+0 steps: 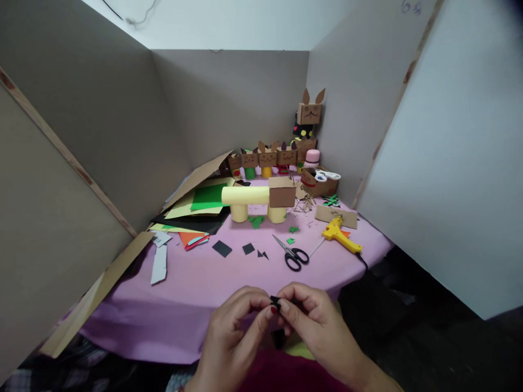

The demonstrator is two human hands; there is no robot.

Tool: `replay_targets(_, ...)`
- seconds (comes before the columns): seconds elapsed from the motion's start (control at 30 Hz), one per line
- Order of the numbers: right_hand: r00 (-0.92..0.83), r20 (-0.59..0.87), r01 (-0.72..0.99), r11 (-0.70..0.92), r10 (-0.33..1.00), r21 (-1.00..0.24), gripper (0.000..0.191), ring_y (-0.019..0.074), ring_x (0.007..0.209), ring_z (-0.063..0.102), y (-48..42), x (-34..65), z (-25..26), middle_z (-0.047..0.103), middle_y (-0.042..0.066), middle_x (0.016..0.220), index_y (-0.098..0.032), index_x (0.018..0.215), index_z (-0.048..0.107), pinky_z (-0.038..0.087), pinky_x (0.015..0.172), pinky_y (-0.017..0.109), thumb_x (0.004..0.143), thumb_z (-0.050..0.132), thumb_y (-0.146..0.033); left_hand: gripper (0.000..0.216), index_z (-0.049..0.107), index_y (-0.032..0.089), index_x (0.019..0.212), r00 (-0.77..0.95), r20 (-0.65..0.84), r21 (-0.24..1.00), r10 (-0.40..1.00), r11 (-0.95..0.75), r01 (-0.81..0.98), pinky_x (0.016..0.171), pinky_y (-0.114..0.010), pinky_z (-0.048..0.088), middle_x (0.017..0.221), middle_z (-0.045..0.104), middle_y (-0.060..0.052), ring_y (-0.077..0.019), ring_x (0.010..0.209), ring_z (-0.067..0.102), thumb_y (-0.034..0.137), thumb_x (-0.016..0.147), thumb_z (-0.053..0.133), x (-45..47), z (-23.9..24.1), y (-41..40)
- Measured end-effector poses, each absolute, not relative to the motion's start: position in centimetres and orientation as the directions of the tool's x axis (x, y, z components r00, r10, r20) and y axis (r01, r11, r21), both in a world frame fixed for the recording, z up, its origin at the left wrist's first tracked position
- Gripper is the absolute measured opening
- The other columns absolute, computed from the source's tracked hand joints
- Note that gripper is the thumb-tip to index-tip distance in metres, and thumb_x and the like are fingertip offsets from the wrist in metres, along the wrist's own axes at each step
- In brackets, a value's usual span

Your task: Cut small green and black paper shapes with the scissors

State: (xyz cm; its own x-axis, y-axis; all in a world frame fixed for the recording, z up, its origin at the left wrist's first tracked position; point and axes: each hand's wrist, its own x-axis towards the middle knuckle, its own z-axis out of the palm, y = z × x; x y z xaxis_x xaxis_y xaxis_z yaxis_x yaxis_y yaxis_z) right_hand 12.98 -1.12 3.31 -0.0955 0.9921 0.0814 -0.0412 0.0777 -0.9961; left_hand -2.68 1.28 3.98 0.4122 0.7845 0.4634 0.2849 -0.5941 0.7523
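Between my fingertips, just off the table's front edge, is a small piece of black paper (275, 302). My left hand (237, 332) pinches it from one side and my right hand (312, 321) from the other. Part of the piece is hidden by the fingers. On the table beyond lie black-handled scissors (295, 258), two black paper rectangles, one of them a larger piece (222, 249), and small black triangles (262, 255). Behind these stands a figure of pale yellow paper tubes (247, 196) with a brown cardboard box (282, 193) at its right end.
A yellow glue gun (341, 235) rests at the right by a cardboard strip (335, 216). Coloured sheets (208, 197) are stacked at the left. Box-headed animal figures (267, 158) line the back, near a cardboard box (319, 184) holding white scissors. Grey partitions (232, 92) enclose the pink-covered table (180, 305).
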Motion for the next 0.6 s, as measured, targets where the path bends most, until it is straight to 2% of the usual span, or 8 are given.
replay_targets(0.3,-0.065,0.09,0.036,0.092,0.994,-0.995,0.023,0.0096,0.05,0.046,-1.36,12.72,3.01,0.05,-0.003,0.055,-0.014,0.074,0.058,0.037,0.05,0.02,0.086,0.051,-0.032,0.012,0.06,0.017,0.065,0.333,0.281,0.904,0.9,-0.364,0.222,0.06,-0.02,0.047,0.068,0.061,0.0,-0.0131,0.065,0.059,0.017,0.077,0.06,-2.02,4.71,1.33)
replay_targets(0.6,-0.059,0.122,0.096,0.127,0.991,-0.987,0.024,0.0115,0.054,0.051,-1.46,12.69,3.04,0.055,0.0,0.059,-0.015,0.075,0.059,0.042,0.053,0.021,0.087,0.05,-0.033,0.01,0.06,0.017,0.064,0.281,0.159,0.973,0.947,-0.198,0.117,0.057,-0.02,0.047,0.064,0.061,0.001,-0.0129,0.061,0.059,0.019,0.072,0.064,-1.78,4.5,1.32)
